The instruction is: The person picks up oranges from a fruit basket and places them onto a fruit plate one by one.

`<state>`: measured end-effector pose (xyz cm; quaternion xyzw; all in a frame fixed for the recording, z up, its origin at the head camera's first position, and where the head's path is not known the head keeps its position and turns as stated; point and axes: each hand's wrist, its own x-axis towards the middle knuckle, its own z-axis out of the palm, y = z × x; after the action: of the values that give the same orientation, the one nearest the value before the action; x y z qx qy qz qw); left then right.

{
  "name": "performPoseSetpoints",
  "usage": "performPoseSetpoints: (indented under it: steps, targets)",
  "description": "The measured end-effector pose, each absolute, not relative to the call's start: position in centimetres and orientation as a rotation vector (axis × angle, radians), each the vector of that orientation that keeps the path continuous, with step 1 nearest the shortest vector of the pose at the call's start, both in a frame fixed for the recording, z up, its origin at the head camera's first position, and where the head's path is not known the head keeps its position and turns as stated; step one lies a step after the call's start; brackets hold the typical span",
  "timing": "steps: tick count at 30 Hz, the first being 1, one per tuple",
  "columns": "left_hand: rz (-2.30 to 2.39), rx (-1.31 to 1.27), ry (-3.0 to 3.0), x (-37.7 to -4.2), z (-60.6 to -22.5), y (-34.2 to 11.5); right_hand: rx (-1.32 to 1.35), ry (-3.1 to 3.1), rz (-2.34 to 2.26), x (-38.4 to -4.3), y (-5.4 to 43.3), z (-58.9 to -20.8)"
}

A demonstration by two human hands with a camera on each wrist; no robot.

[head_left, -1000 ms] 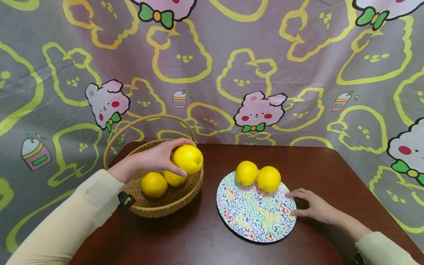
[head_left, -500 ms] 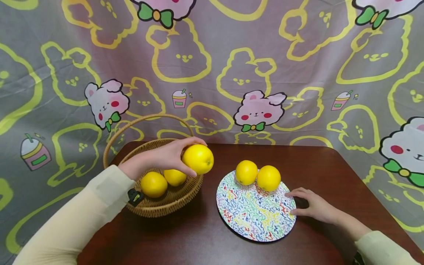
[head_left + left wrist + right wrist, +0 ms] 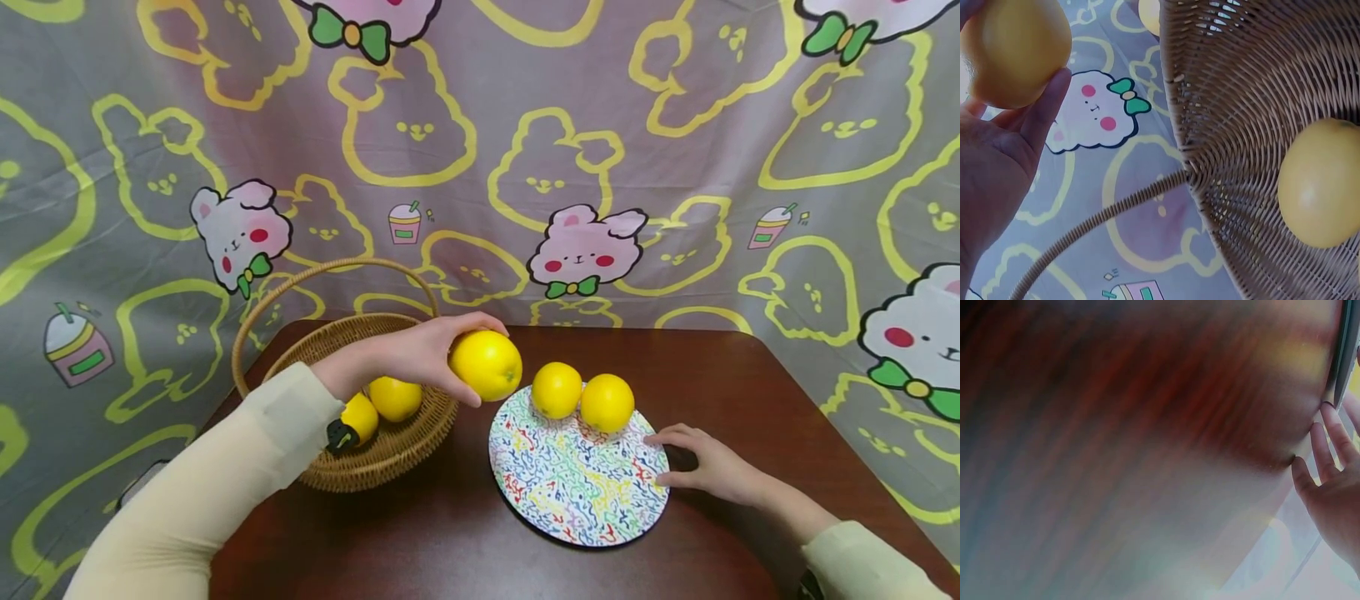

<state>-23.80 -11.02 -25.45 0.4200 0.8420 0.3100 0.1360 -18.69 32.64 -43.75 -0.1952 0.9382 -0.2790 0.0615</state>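
Note:
My left hand (image 3: 423, 354) grips a yellow orange (image 3: 486, 365) between thumb and fingers, in the air between the basket and the plate. In the left wrist view the same fruit is held at the top left. A round white plate (image 3: 570, 492) with a colourful squiggle pattern bears two more oranges, one (image 3: 557, 390) beside the other (image 3: 607, 403), toward its far edge. At the plate's right rim rests my right hand (image 3: 716, 471), its thumb and fingers spread, fingertips right at the edge. In the right wrist view its fingers (image 3: 1322, 453) extend toward the plate's dark rim.
On the left stands a wicker basket (image 3: 420, 446) with a tall arched handle (image 3: 348, 263). Inside lie two oranges, one (image 3: 395, 400) whole in view and one (image 3: 362, 418) partly hidden by the left wrist. A patterned cloth (image 3: 480, 150) hangs behind the dark brown table (image 3: 420, 542).
My left hand has carried the held orange rightward from over the basket to near the plate's left edge. My right hand and the plate have stayed put.

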Motion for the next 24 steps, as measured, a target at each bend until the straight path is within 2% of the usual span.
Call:
performPoseSetpoints:
  steps: [24]
  targets:
    - [0.551,1.283,2.409,-26.2,-29.1,-5.4,-0.575,2.833,-0.838,-18.7,32.6,-43.7]
